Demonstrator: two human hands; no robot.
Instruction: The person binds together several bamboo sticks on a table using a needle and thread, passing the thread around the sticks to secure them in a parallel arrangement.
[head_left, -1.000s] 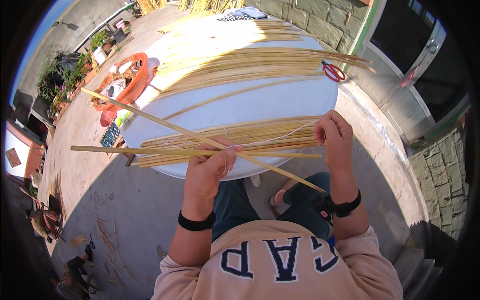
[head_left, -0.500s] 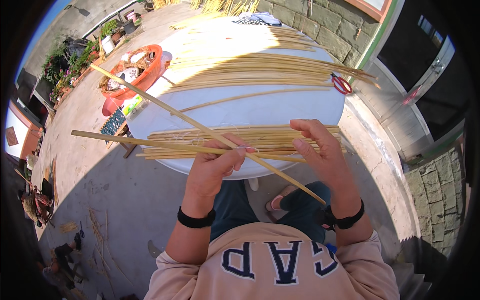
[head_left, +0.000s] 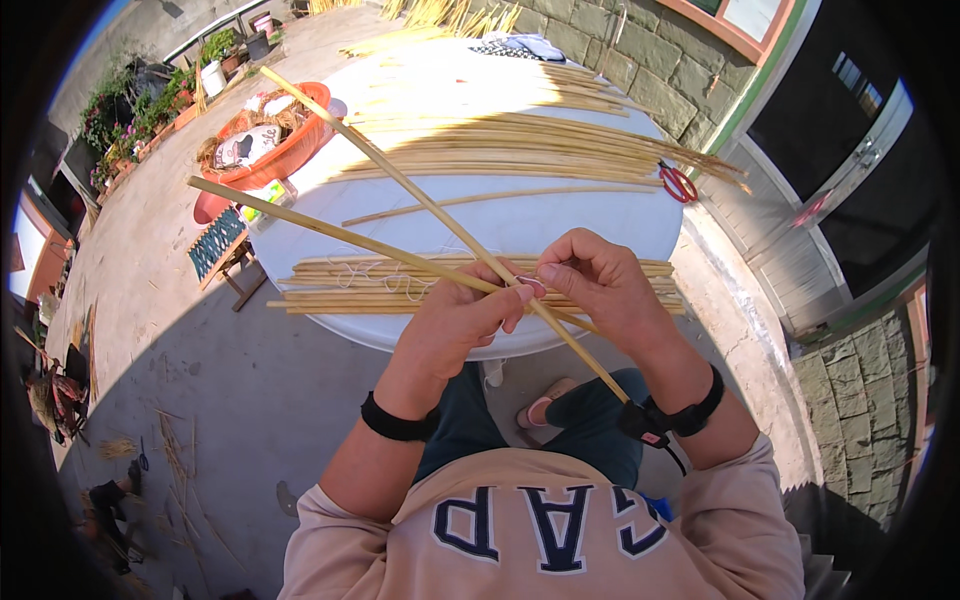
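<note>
Two dry yellow stalks cross in front of me. The longer slanting stalk [head_left: 385, 165] lies over the other stalk [head_left: 330, 233]. My left hand [head_left: 450, 325] grips both near their crossing, thumb pressed from above. Beside it my right hand [head_left: 605, 292] has thumb and forefinger pinched at thin white thread [head_left: 531, 284] lying by the crossing. The fingertips partly hide the thread, so I cannot tell how it is wound. Behind my hands, a bundle of stalks [head_left: 345, 301] lies along the near edge of the round white table [head_left: 590, 215], with loose white thread over it.
More stalks [head_left: 500, 140] lie in rows across the table, with red-handled scissors [head_left: 678, 183] at their right end. Folded cloth [head_left: 520, 45] sits at the far edge. An orange basin [head_left: 310, 140] stands left of the table, near a small woven stool [head_left: 218, 245]. Glass doors [head_left: 830, 120] are at right.
My right hand has come in from the right and closed its open fingers at the thread. My left hand and the crossed stalks have shifted right.
</note>
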